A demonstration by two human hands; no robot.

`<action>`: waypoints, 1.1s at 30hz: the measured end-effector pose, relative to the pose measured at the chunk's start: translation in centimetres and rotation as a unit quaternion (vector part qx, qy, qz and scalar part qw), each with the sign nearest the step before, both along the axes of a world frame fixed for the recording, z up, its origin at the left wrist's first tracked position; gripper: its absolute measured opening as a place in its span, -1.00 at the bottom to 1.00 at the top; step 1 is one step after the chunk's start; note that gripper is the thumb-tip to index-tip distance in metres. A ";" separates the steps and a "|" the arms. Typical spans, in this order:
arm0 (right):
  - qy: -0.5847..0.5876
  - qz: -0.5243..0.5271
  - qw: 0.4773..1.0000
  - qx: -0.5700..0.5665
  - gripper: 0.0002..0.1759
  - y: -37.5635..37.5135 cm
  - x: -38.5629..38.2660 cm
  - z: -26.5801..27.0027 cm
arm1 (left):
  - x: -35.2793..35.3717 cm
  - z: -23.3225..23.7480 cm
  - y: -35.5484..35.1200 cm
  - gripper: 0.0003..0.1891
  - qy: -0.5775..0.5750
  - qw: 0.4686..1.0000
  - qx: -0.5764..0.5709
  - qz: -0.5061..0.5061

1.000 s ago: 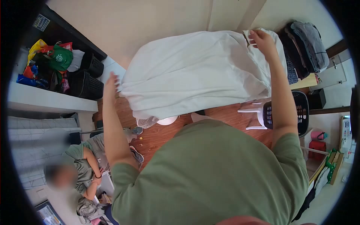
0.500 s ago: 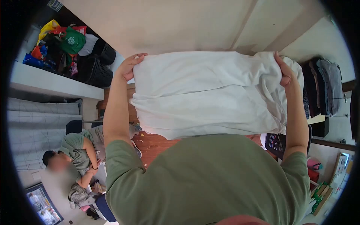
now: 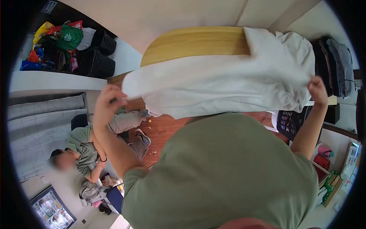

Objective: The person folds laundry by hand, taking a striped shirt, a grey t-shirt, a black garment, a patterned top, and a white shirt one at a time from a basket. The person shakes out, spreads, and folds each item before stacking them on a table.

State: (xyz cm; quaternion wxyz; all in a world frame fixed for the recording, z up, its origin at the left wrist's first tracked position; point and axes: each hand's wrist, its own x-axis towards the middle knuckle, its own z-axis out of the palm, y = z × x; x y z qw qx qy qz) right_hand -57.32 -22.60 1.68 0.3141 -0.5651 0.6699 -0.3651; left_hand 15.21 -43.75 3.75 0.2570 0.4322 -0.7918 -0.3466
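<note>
— Cloth [image 3: 221, 86], where is it?
— White, held up at 12 o'clock, in front of the yellow desk [image 3: 190, 44].
— And the grip?
— Both clenched on it: left hand [image 3: 108, 104] at 9 o'clock holds one corner, right hand [image 3: 317, 88] at 3 o'clock holds the other edge.

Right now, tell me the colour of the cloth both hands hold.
Plain white cloth, best seen in the head view.

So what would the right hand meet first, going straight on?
The white cloth it grips; beyond that, the right hand lines up with the stack of folded clothes, though depth is unclear.
</note>
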 end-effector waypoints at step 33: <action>0.096 0.180 0.955 0.217 -0.50 -8.7 19.4 5.8 | -16.4 -3.9 1.3 -0.61 0.752 0.590 0.223 0.192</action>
